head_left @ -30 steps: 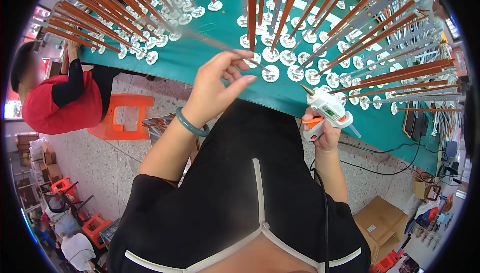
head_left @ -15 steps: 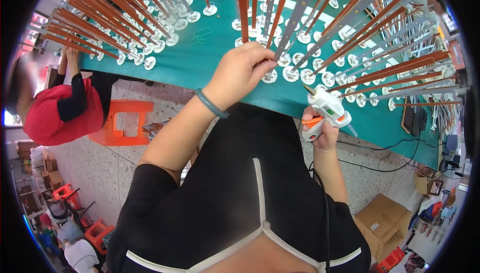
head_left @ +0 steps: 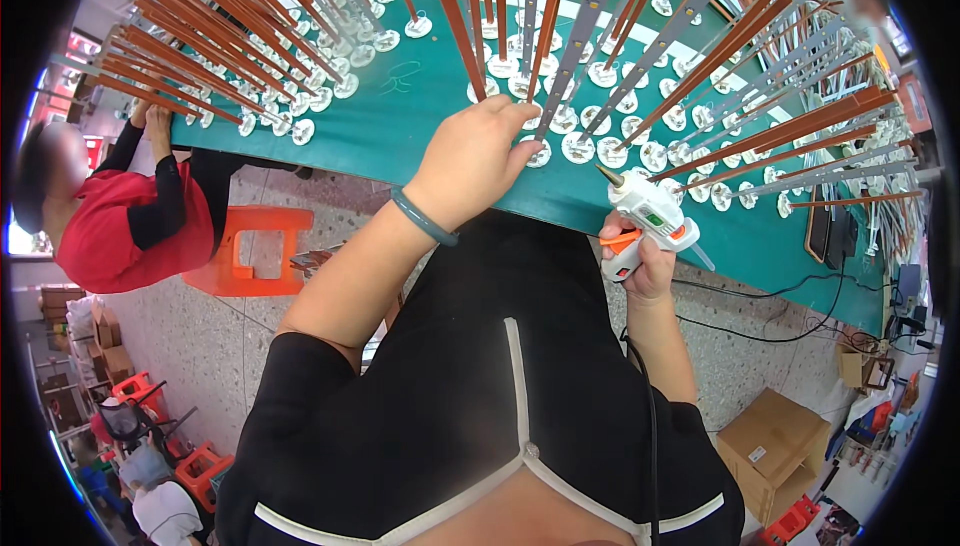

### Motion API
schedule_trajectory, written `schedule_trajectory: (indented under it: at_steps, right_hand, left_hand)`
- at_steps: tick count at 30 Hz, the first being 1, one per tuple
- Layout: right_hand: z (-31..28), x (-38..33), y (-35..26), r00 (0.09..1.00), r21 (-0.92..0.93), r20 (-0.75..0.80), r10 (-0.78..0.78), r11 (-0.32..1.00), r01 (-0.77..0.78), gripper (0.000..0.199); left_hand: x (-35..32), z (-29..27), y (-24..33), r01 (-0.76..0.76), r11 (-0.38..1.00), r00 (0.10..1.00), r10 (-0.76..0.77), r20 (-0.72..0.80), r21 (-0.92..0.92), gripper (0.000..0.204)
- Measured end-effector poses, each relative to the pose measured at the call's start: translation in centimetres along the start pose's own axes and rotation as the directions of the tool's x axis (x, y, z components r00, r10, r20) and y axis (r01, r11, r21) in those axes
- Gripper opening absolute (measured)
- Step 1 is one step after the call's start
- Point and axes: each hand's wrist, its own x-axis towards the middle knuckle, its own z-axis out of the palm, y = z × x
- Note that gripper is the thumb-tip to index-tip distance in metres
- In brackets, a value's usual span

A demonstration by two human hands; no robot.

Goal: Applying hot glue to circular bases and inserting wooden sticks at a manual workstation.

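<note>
A single head-worn fisheye view is aimed steeply down, close over the green-topped worktable (head_left: 400, 116) and the wearer's black-clad torso; straight edges are bent near its dark rim.

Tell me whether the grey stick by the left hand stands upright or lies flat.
Upright. The grey stick rises from a white round base on the green table, where the left hand touches it.

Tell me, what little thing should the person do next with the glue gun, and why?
Probably bring the glue gun in the right hand a bit to the left, toward the white disc under the left hand. The nozzle points that way but hangs short of it, while the left hand's fingers rest on a grey rod standing there, as if steadying it for glue.
</note>
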Motion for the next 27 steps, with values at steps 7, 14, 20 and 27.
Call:
schedule_trajectory:
  at_steps: [7, 14, 20, 27]
  right_hand:
    - [-0.1, 0.0, 0.1, 1.000, -0.003, 0.009, -0.005, 1.000, 0.005, 0.052]
    - [-0.1, 0.0, 0.0, 1.000, -0.003, -0.002, -0.007, 1.000, 0.007, 0.050]
    - [-0.2, 0.0, 0.1, 1.000, 0.037, -0.007, 0.001, 0.999, 0.000, 0.045]
    - [-0.2, -0.1, 0.1, 1.000, 0.053, 0.000, -0.004, 0.999, 0.004, 0.041]
  left_hand:
    - [-0.4, 0.8, -0.3, -0.002, 0.977, 0.992, -0.025, 0.123, 0.211, 0.016]
    - [0.0, -1.1, 0.7, 0.004, 0.978, 0.986, -0.038, 0.161, 0.206, 0.011]
    - [0.8, -3.2, 1.9, -0.005, 0.993, 0.997, -0.005, 0.078, 0.122, 0.010]
    - [1.1, -3.7, 2.0, -0.003, 0.996, 1.000, 0.002, 0.013, 0.090, 0.008]
